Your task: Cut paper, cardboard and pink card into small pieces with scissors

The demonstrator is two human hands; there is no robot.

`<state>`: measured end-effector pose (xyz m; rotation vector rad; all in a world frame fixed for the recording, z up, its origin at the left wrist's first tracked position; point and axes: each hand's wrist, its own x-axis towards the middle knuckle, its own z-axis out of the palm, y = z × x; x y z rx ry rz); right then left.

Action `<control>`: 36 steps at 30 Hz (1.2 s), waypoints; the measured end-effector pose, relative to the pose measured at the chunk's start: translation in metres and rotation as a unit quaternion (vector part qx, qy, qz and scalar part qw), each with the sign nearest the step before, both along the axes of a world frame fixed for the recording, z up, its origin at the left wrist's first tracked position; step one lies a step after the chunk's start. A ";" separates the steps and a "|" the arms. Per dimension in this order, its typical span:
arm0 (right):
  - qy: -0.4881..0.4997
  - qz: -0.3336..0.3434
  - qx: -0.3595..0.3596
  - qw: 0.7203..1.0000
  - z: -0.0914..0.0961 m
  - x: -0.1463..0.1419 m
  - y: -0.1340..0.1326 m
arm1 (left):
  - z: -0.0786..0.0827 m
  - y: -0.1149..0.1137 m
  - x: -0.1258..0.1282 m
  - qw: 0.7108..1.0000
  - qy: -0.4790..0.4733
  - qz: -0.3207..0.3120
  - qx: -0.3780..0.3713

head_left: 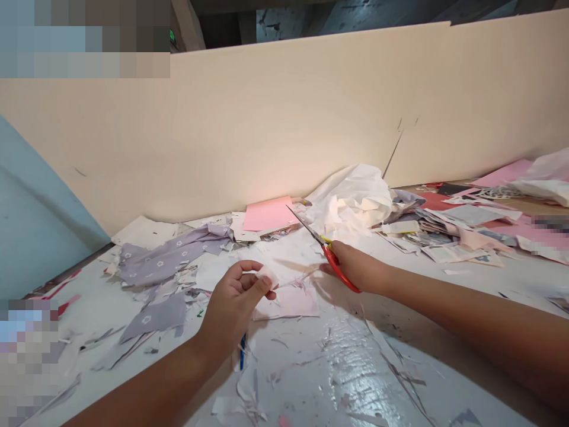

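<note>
Pinched between the thumb and fingers of my left hand (242,290) is a small pale pink fabric piece (268,276). My right hand (355,267) grips a pair of scissors (334,268) with red handles. Their blades point up and to the left, away from the piece; whether they are parted is hard to make out. Below and between my hands a pale pink fabric rectangle (288,303) lies flat on the table, with loose threads along its upper edge. A thin blue object (242,351) lies just under my left wrist, partly hidden.
A beige panel (267,130) stands along the back of the table. Grey flowered fabric (173,255) and scraps lie on the left. A pink sheet (269,213) and crumpled white fabric (355,198) sit against the panel. Piled cut pieces (462,228) cover the right side.
</note>
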<state>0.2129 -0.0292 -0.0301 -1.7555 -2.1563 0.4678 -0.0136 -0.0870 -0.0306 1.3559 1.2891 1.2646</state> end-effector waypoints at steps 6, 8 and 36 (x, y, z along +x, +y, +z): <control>-0.100 -0.037 -0.004 0.994 -0.009 0.011 0.020 | -0.007 0.014 -0.015 0.974 0.217 0.012 0.065; -0.126 -0.042 0.009 0.991 -0.009 0.012 0.022 | -0.010 0.019 -0.018 0.969 0.235 0.030 0.066; -0.234 0.394 0.269 0.847 -0.002 -0.090 -0.036 | -0.027 0.034 -0.022 0.985 0.151 0.036 0.070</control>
